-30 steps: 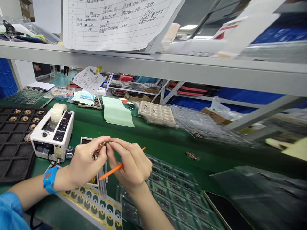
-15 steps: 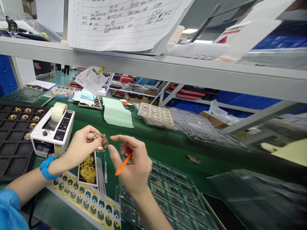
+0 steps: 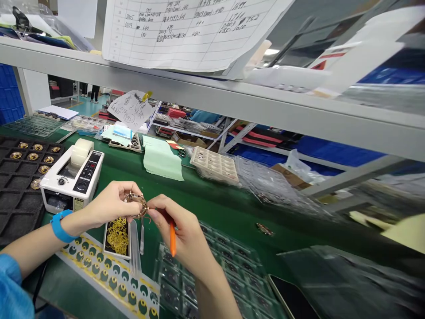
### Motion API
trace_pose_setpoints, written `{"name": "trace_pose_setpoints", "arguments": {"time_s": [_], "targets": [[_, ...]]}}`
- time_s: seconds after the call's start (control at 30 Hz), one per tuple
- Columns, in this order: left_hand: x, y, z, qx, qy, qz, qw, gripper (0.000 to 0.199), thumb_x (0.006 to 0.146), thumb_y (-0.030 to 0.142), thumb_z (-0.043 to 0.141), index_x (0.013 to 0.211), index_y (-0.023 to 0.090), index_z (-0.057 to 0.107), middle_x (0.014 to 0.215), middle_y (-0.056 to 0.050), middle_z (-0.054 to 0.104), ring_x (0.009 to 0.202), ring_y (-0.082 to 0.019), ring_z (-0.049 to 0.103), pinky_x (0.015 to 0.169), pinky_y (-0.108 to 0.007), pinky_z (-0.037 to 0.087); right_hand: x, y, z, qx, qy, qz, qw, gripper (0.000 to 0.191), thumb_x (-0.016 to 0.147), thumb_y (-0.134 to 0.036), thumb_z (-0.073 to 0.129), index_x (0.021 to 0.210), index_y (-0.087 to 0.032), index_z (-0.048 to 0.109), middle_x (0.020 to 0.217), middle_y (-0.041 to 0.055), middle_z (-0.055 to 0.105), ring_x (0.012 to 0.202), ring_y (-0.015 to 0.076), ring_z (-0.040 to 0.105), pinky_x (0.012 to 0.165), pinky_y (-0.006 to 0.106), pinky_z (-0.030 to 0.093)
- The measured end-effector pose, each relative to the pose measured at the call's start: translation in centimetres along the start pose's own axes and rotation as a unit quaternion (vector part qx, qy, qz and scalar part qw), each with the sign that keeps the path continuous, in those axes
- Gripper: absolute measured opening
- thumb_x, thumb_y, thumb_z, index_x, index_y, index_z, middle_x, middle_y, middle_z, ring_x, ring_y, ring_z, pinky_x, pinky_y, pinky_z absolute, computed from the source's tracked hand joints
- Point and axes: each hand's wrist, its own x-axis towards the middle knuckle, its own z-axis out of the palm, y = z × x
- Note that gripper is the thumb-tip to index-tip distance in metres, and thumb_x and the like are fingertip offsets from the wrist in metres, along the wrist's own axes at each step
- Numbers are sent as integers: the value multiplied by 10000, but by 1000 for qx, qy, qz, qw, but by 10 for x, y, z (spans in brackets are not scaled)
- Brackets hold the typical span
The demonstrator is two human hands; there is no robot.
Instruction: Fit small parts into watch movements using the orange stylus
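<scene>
My left hand [image 3: 114, 204], a blue band on its wrist, is closed around the edge of a gold-coloured watch case [image 3: 142, 204], held up above the bench. From the right, the thumb and forefinger of my right hand [image 3: 186, 232] pinch at the case's rim; what is between the tips is too small to make out. An orange stick-like tool [image 3: 172, 239] is tucked in the same hand, pointing downward. Below the case are a small box of yellow rings [image 3: 117, 237] and metal tweezers [image 3: 142, 239].
A white tape dispenser [image 3: 75, 177] stands left, beside a black tray [image 3: 20, 226] with several gold cases. A sheet of yellow-edged stickers [image 3: 109, 283] lies in front. Clear compartment trays [image 3: 232, 266] and a phone [image 3: 292, 297] lie right. Another watch part [image 3: 264, 229] sits beyond. A shelf beam [image 3: 199, 95] crosses above.
My right hand's fingertips have closed in from apart to touch the watch case's rim. The orange tool has swung to point more steeply down. The case has tilted in my left hand.
</scene>
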Motion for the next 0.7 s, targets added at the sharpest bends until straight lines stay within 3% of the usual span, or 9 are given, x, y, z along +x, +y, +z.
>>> {"name": "trace_pose_setpoints", "arguments": {"time_s": [0.13, 0.37, 0.53, 0.7], "targets": [[-1, 0, 2, 22, 19, 21, 999, 100, 596, 171, 589, 662, 160, 515, 559, 56, 520, 479, -58, 441, 458, -165, 339, 0, -2, 4, 5, 4, -4, 1000, 178, 954, -110, 449, 807, -198, 495, 686, -28, 513, 563, 87, 471, 501, 185, 376], [0, -1, 1, 52, 46, 20, 997, 93, 581, 178, 597, 636, 150, 526, 565, 50, 507, 529, -69, 411, 511, -177, 318, -1, 4, 11, 16, -6, 31, 999, 266, 987, -179, 385, 723, -205, 414, 603, -57, 444, 496, 82, 414, 481, 186, 339], [1, 4, -7, 116, 32, 22, 992, 127, 674, 242, 653, 657, 148, 570, 593, 30, 509, 540, -91, 423, 496, -180, 326, 1, -1, 5, -29, -73, 67, 995, 159, 943, -140, 425, 822, -192, 515, 721, -14, 585, 622, 111, 545, 593, 201, 408], [-7, 4, -20, 249, 59, 66, 964, 294, 741, 445, 708, 639, 181, 627, 621, 4, 531, 534, -122, 453, 465, -201, 379, 12, -11, -3, -139, -122, 78, 980, 102, 913, -204, 520, 826, -190, 572, 815, 12, 672, 721, 140, 635, 622, 210, 430]]}}
